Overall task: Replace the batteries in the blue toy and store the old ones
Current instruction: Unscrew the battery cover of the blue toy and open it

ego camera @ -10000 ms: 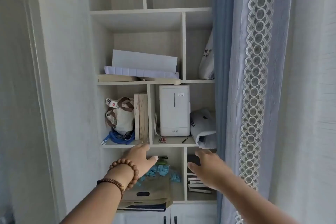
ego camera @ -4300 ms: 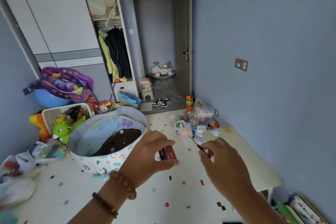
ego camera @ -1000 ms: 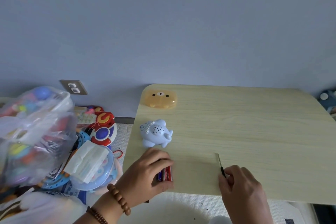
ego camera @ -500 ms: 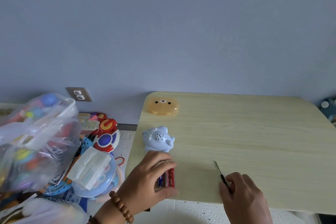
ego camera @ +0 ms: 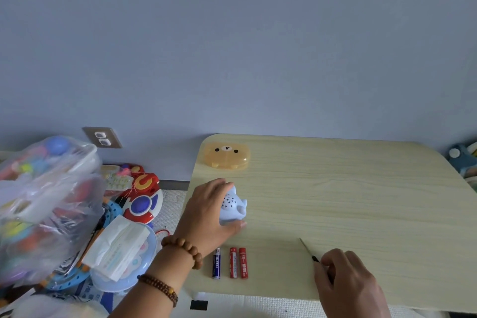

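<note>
Evidently at the opening step, the left hand curls around the blue toy near the left edge of the tabletop, while the right hand pinches a thin screwdriver; three batteries lie close by. Next, the toy likely needs turning over to reach its battery cover.

Out of my sight
My left hand covers the left half of the toy. My right hand hides the handle of the screwdriver, and its wrist runs off the bottom edge. Print on the batteries is too small to read. The bag is blurred and cut by the left edge.
</note>
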`<control>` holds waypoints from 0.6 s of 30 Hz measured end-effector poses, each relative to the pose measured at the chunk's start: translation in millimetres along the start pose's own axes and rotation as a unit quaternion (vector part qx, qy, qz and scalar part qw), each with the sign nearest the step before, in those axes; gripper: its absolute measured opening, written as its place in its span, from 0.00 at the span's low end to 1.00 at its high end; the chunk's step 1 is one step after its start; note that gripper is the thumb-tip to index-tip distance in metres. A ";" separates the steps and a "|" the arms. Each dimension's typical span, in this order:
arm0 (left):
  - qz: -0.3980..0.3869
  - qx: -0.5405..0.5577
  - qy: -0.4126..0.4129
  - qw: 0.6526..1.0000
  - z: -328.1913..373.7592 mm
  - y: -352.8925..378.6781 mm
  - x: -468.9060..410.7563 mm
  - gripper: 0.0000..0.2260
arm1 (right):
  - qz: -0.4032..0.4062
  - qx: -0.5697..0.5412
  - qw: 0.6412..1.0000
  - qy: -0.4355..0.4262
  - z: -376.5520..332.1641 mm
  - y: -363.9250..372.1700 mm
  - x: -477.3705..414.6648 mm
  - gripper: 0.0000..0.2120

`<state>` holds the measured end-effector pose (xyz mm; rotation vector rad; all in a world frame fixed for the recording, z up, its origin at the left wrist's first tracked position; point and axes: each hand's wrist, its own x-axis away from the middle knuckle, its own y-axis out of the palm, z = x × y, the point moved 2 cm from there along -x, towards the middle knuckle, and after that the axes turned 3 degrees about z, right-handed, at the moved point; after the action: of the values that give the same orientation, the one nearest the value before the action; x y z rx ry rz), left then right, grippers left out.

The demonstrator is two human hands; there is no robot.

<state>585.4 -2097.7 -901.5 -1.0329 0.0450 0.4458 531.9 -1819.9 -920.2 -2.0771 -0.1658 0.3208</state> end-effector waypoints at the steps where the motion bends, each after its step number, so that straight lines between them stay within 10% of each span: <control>1: -0.002 0.011 0.001 1.000 1.0 2.0 -2.4 0.33 | 0.002 0.001 1.000 0.005 1.7 -0.6 -0.9 0.17; 13: 0.054 0.138 0.003 0.989 26.5 6.9 -24.7 0.26 | 0.044 0.022 0.998 0.041 19.1 -10.9 -14.9 0.17; 18: 0.003 0.494 -0.152 0.856 53.8 11.2 -32.8 0.27 | 0.073 0.032 0.995 0.057 32.3 -15.6 -22.6 0.14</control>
<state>542.1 -2058.9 -874.8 0.0617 -0.0097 0.5005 501.0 -1790.9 -918.5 -2.0417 0.0653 0.2915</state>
